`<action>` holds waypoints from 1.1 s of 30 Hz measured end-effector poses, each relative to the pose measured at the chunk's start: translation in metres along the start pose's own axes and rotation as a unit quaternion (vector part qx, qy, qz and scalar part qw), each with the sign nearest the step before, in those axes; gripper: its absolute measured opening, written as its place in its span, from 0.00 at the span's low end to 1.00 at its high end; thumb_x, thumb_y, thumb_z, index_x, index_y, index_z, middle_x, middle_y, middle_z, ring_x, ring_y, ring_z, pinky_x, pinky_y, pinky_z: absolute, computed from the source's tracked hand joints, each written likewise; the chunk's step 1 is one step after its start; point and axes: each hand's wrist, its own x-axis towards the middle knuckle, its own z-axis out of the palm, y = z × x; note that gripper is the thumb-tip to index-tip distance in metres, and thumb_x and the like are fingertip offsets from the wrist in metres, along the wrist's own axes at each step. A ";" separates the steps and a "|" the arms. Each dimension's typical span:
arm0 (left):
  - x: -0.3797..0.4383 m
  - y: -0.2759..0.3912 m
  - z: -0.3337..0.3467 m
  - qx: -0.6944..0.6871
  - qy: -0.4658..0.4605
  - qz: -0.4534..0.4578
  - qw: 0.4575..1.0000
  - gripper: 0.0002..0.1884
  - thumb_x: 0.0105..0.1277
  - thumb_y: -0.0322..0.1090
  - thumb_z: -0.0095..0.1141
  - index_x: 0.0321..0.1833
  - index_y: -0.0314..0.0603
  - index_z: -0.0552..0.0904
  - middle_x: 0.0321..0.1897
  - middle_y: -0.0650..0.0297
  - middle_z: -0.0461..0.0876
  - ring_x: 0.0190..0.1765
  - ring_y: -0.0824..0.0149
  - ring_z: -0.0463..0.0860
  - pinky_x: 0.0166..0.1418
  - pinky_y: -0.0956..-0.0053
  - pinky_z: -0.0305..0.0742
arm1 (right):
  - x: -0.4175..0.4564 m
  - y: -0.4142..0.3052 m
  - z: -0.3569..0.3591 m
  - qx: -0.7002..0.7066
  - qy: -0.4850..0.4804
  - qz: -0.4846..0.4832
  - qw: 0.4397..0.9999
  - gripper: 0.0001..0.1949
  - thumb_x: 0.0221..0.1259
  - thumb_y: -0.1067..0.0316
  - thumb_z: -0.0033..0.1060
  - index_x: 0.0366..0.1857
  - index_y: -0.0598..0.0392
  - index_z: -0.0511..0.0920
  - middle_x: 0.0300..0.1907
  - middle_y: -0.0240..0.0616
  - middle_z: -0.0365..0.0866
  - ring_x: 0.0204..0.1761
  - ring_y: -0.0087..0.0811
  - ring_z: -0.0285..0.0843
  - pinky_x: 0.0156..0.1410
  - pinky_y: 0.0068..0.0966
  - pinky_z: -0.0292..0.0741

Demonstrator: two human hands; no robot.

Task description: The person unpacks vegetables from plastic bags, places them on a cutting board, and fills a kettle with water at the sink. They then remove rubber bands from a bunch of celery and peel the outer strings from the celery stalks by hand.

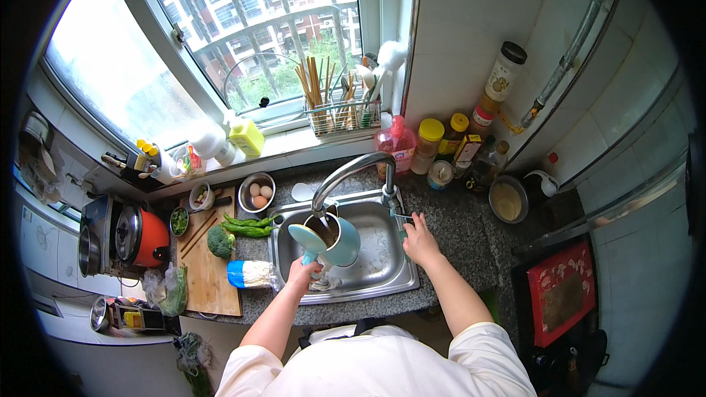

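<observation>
My left hand (pixel 303 275) grips the handle of a light blue kettle (pixel 346 242) over the stainless steel sink (pixel 375 284). The kettle leans, and its lid (pixel 308 238) is raised towards my left hand. Above its mouth hangs the spout of a curved chrome faucet (pixel 353 162), with a stream of water running into the kettle. At the sink's right rim, my right hand (pixel 422 242) has its fingers spread by the faucet lever (pixel 402 216). A fingertip appears to meet the lever's end. A pale cloth-like thing (pixel 326 282) lies partly hidden below the kettle.
Left of the sink are green peppers (pixel 248 226), packaged white mushrooms (pixel 259 274), broccoli (pixel 220 241) on a wooden cutting board (pixel 212 292), and a bowl of eggs (pixel 257 192). Bottles and jars (pixel 430 143) line the back right. A red rice cooker (pixel 149 236) stands far left.
</observation>
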 end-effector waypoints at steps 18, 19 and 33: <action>0.002 -0.002 0.002 -0.004 -0.012 -0.005 1.000 0.12 0.52 0.29 0.58 0.41 0.37 0.78 0.30 0.62 0.77 0.35 0.64 0.79 0.36 0.65 0.82 | 0.000 0.001 -0.002 0.000 0.004 -0.008 1.000 0.21 0.58 0.69 0.57 0.56 0.60 0.73 0.72 0.58 0.55 0.75 0.59 0.48 0.74 0.42 0.64; 0.002 -0.002 0.002 -0.007 -0.011 -0.005 1.000 0.12 0.52 0.29 0.58 0.41 0.37 0.78 0.31 0.62 0.77 0.35 0.64 0.79 0.36 0.65 0.82 | 0.000 0.001 -0.002 0.001 0.003 -0.007 1.000 0.21 0.58 0.69 0.57 0.56 0.59 0.73 0.72 0.58 0.55 0.75 0.59 0.48 0.74 0.42 0.64; 0.004 -0.004 0.003 -0.011 -0.006 -0.007 1.000 0.13 0.49 0.32 0.61 0.38 0.40 0.77 0.30 0.63 0.77 0.35 0.66 0.78 0.38 0.63 0.78 | 0.001 0.003 0.000 -0.001 -0.006 -0.003 1.000 0.21 0.59 0.68 0.57 0.57 0.59 0.72 0.72 0.58 0.56 0.75 0.59 0.49 0.75 0.42 0.63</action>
